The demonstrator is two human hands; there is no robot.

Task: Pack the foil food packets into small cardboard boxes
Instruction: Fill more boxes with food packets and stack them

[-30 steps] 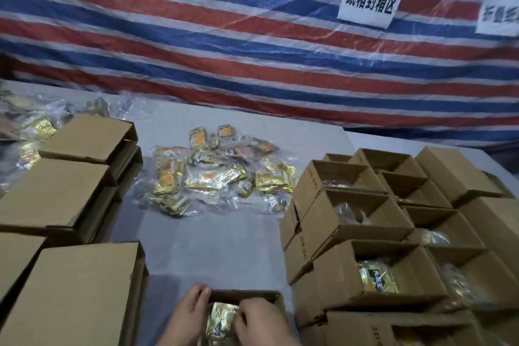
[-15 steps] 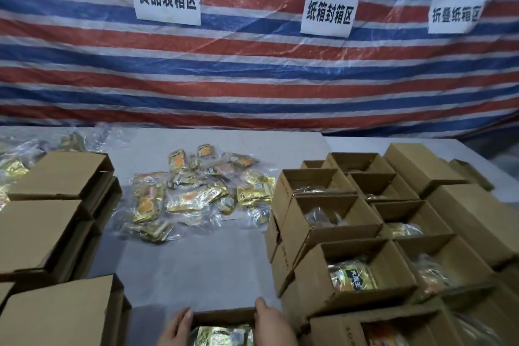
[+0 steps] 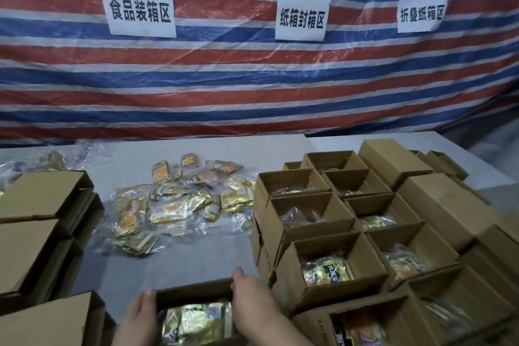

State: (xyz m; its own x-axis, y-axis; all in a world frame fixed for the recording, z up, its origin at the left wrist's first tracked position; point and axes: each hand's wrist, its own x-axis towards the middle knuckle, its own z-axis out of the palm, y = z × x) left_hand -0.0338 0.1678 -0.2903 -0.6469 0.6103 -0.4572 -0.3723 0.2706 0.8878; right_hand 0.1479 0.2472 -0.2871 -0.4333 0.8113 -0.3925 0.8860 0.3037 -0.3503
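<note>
Striped red, white and blue tarpaulin [image 3: 252,87] fills the back of the scene, with three paper signs [image 3: 139,10] fixed to it. Below it the grey worktop [image 3: 182,258] carries closed cardboard boxes [image 3: 42,194] stacked at the left and a block of open boxes [image 3: 325,258] at the right, most of them already showing a packet inside. Between the two groups lies the loose heap of foil food packets [image 3: 174,202], gold and bagged in clear film. At the near edge sits the small cardboard box in hand [image 3: 193,288], with a foil packet [image 3: 196,323] lying in it. The left hand [image 3: 137,317] rests flat against the box's left wall, fingers straight; the right hand [image 3: 252,300] lies along its right wall, fingertips touching the far corner. Neither grips anything that I can see. The step looks to be steadying or shifting a filled box. Next it would likely join the open boxes at the right, and another packet would come from the heap.
</note>
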